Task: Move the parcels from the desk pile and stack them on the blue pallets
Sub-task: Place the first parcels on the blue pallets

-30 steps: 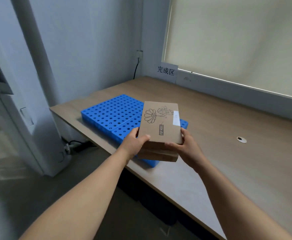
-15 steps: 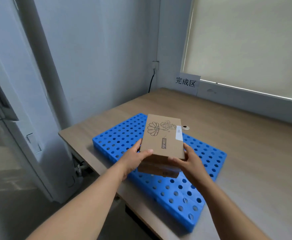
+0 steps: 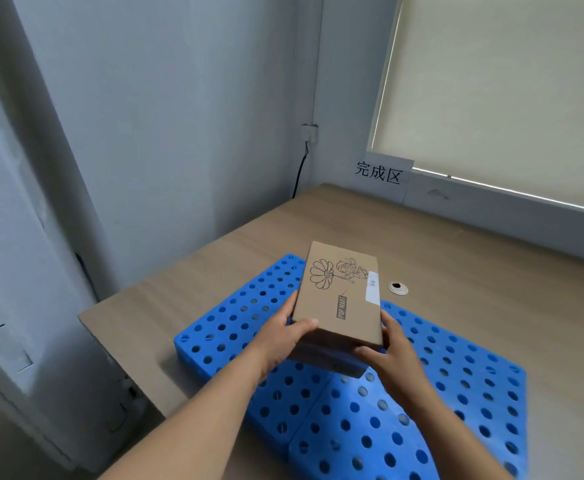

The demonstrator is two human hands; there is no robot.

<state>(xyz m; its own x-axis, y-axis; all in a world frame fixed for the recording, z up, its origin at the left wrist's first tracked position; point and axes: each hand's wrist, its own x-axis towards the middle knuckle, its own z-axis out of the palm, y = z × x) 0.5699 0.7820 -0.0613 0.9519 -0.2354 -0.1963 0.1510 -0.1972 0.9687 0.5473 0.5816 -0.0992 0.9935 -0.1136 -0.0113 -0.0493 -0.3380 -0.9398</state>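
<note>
Head view: a flat brown cardboard parcel (image 3: pixel 342 299), printed with a flower drawing and a white label, sits between the two grips. The left grip (image 3: pixel 283 336) curls round its near left corner, thumb on the top face. The right grip (image 3: pixel 387 351) clasps the near right corner, fingers along the side. Directly under both grips lie the perforated blue plastic pallets (image 3: pixel 456 375), set side by side on the wooden worktop (image 3: pixel 491 244). Whether the parcel's base already touches the pallets cannot be told, nor whether the shadowed near side belongs to a second box underneath.

Just beyond the right grip is a small round cable grommet (image 3: pixel 398 288); farther off, a white sign with characters (image 3: pixel 380 174) stands against the wall.

The parcel looks light and stiff, with smooth card that could slide. Holding opposite side edges near the corners, as now, should keep it level for setting down.
</note>
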